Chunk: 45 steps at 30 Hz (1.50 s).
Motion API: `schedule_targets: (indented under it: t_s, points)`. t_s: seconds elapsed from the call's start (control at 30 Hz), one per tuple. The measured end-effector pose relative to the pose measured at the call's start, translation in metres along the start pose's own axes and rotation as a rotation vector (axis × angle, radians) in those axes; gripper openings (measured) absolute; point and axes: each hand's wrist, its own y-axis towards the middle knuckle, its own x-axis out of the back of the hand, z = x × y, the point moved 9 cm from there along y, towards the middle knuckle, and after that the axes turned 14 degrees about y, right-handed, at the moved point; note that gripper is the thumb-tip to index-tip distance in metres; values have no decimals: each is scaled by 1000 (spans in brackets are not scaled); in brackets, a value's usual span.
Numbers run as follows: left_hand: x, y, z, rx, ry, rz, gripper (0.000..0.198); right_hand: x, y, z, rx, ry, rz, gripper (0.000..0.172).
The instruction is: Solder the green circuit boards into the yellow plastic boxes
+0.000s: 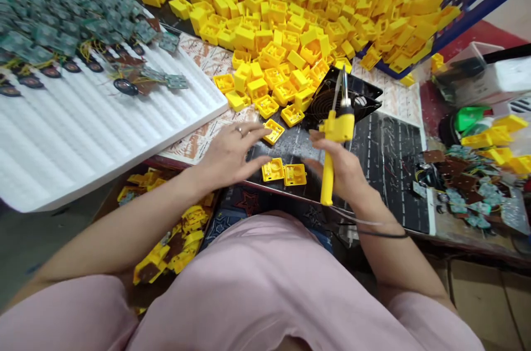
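Note:
My left hand [232,151] has its fingers stretched out and apart. Its fingertips reach the edge of a small yellow plastic case [274,132], while the thumb lies close to an opened yellow case [272,169]. The other half of that opened case [295,175] sits just to the right, inside up. Wrapped round the handle of a yellow soldering gun [339,127], my right hand [342,165] holds it upright with its metal tip pointing away from me. Some right-hand fingers are blurred.
A large heap of yellow cases [265,30] spills from a blue basket [456,24]. Behind the soldering gun stands a black fan [327,99]. Circuit boards with wired speakers [124,85] lie on a white ridged foam sheet [166,118]. More boards [477,190] lie right.

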Motion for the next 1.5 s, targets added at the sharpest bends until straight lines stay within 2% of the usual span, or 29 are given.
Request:
schedule_targets:
  t_s: [0.07, 0.17, 0.23, 0.3, 0.33, 0.37, 0.4, 0.5, 0.57, 0.6, 0.7, 0.8, 0.9, 0.97, 1.07, 1.2, 1.4, 1.5]
  points:
    - [-2, 22, 8, 94, 120, 50, 53, -9, 30, -14, -11, -144, 87, 27]
    - [-15, 47, 11, 150, 278, 206, 58, -30, 67, -33, -46, -240, 217, 37]
    - [-25, 54, 10, 51, 270, 319, 53, -41, 76, -38, -66, -302, 310, 37]
    - [-32, 50, 5, -145, 167, 414, 46, -42, 74, -35, -63, -305, 365, 33]
    - [-32, 45, 4, -227, 109, 435, 48, -39, 71, -31, -58, -271, 368, 32]
    - [-29, 41, 5, -268, 64, 429, 52, -34, 68, -28, -57, -224, 358, 34]
    - [-25, 38, 8, -250, 44, 395, 55, -29, 64, -26, -65, -175, 344, 37]
    - [-11, 35, 25, 27, 117, 250, 47, -24, 56, -27, -109, -84, 353, 45]
    - [-10, 31, 25, 160, 201, 266, 52, -30, 52, -29, -146, -103, 390, 43]
    - [-13, 29, 21, 180, 227, 306, 54, -33, 50, -29, -171, -137, 395, 40]
    - [-22, 29, 7, 99, 194, 430, 49, -34, 46, -30, -258, -267, 380, 35]
    - [-23, 34, 1, -4, 92, 479, 50, -29, 43, -27, -282, -343, 353, 32]
    - [-15, 51, 22, 126, 168, 379, 39, -27, 42, -20, -186, -352, 348, 30]
    - [-9, 64, 37, 221, 302, 292, 41, -29, 40, -19, -143, -338, 381, 32]
    - [-16, 76, 40, 185, 390, 285, 39, -26, 39, -17, -120, -319, 380, 29]
    - [-20, 72, 31, 97, 366, 280, 38, -20, 64, -17, -58, -313, 263, 29]
    - [-28, 58, 31, 125, 310, 357, 44, -40, 130, -50, -96, -377, 109, 37]
    - [-30, 54, 33, 100, 234, 382, 37, -40, 132, -46, -74, -365, 134, 32]
